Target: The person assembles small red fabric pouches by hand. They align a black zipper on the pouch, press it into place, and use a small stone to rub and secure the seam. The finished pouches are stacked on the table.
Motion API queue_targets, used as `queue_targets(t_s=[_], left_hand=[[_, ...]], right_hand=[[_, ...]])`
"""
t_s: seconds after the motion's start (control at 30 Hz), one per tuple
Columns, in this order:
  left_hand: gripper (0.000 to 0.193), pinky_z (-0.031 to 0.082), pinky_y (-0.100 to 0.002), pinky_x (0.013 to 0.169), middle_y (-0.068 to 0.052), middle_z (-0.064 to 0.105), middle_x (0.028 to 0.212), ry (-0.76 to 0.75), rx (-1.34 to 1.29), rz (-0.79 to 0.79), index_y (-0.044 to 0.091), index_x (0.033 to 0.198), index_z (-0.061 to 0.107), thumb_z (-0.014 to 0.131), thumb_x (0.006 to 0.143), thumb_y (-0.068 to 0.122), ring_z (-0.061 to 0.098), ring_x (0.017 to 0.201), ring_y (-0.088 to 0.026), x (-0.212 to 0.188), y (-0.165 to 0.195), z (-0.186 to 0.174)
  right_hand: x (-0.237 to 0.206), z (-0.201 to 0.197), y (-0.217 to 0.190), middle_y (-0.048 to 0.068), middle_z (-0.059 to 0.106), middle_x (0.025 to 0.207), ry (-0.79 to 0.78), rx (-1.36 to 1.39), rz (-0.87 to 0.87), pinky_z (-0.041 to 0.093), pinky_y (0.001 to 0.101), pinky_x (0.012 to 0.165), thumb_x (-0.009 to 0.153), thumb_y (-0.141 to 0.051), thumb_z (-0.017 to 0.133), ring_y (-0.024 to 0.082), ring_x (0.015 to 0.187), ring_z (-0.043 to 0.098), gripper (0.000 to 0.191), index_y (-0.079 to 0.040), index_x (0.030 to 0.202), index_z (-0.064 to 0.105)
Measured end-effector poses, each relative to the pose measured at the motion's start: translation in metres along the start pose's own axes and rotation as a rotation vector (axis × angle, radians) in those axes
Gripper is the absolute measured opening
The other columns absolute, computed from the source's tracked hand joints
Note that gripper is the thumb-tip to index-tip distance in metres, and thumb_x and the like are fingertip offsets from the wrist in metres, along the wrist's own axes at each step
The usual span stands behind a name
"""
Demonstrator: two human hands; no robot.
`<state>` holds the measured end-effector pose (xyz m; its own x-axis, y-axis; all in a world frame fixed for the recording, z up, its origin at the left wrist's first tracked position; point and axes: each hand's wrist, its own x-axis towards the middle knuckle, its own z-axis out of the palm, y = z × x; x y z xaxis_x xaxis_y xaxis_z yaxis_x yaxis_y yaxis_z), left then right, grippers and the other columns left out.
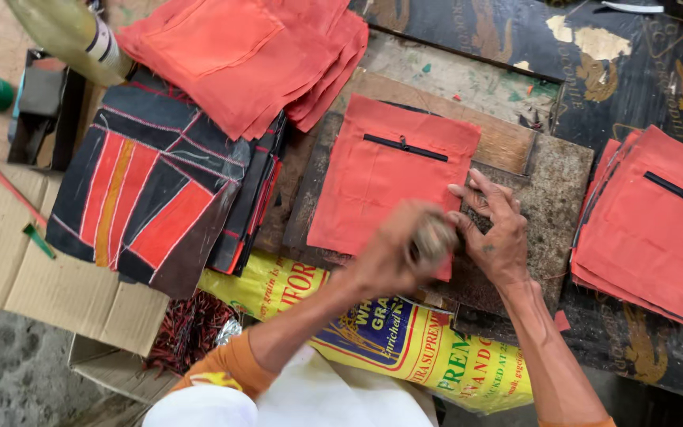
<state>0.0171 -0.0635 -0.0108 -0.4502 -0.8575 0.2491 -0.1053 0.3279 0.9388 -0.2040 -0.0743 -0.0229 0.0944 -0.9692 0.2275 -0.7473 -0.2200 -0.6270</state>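
Your right hand (493, 229) lies flat with fingers spread on the red cloth piece (381, 178) to keep it from sliding on the stone slab (551, 198), while your left hand (405, 245), blurry, is closed around a small round tool (434, 237) at the cloth's corner.

Red-orange cloth panel (381, 186) w/ black zipper (405, 147) lay flat on the dark worn board (551, 198), roughly square, tilted a bit clockwise. Zipper ran across its upper part, closed, near-horizontal, pull approx. mid-length. Panel's top edge reached past the board onto a wooden plank; bottom-right corner was covered by the hands. Small round blurred object (434, 237) sat in the left hand, over that corner of the panel; couldn't tell what it was. Right of the board, well apart from the panel, lay a stack of similar zippered pieces (650, 229).
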Motion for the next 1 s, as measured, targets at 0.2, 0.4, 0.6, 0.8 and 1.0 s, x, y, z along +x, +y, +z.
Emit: queue_targets(t_s=[0.2, 0.4, 0.6, 0.8, 1.0], left_hand=[[0.053, 0.05, -0.044, 0.094, -0.018, 0.062, 0.111, -0.085, -0.028, 0.094, 0.007, 0.123, 0.056, 0.078, 0.076, 0.01, 0.061, 0.106, -0.035, 0.022, -0.003, 0.026], [0.055, 0.049, -0.047, 0.096, -0.018, 0.059, 0.11, -0.177, -0.073, 0.203, 0.006, 0.123, 0.054, 0.074, 0.072, 0.008, 0.06, 0.108, -0.038, 0.026, -0.013, 0.033], [0.043, 0.052, -0.041, 0.088, -0.017, 0.06, 0.108, -0.03, 0.001, 0.011, 0.006, 0.122, 0.055, 0.079, 0.086, 0.008, 0.061, 0.1, -0.033, 0.008, 0.014, -0.002], [0.048, 0.061, -0.032, 0.077, -0.009, 0.07, 0.1, 0.014, -0.094, -0.377, 0.007, 0.12, 0.057, 0.083, 0.08, 0.016, 0.072, 0.087, -0.019, -0.027, 0.021, -0.033], [0.048, 0.058, -0.036, 0.083, -0.012, 0.066, 0.104, -0.072, -0.042, -0.142, 0.004, 0.121, 0.057, 0.083, 0.08, 0.012, 0.069, 0.093, -0.024, -0.004, -0.021, 0.001]], right_hand=[[0.004, -0.004, 0.01, 0.001, 0.076, 0.12, -0.067, 0.159, 0.095, 0.039, 0.0339, 0.113, 0.099, -0.01, 0.064, 0.018, 0.125, 0.057, 0.055, -0.005, 0.151, 0.048], [0.007, -0.006, 0.015, 0.003, 0.077, 0.121, -0.117, 0.198, 0.14, 0.035, 0.0377, 0.114, 0.096, -0.003, 0.061, 0.02, 0.124, 0.056, 0.055, -0.005, 0.15, 0.048], [0.005, -0.003, 0.013, 0.008, 0.078, 0.119, -0.022, 0.244, 0.085, 0.04, 0.0361, 0.114, 0.097, 0.002, 0.063, 0.021, 0.126, 0.058, 0.054, -0.003, 0.15, 0.05], [0.053, 0.03, 0.011, 0.012, 0.069, 0.117, 0.224, 0.556, 0.189, 0.055, 0.0276, 0.092, 0.094, 0.007, 0.072, 0.016, 0.106, 0.067, 0.077, 0.002, 0.156, 0.026], [0.07, -0.018, 0.012, 0.009, 0.071, 0.127, 0.044, 0.677, 0.244, 0.058, 0.0266, 0.103, 0.081, 0.017, 0.07, 0.015, 0.119, 0.07, 0.082, 0.0, 0.155, 0.039]])
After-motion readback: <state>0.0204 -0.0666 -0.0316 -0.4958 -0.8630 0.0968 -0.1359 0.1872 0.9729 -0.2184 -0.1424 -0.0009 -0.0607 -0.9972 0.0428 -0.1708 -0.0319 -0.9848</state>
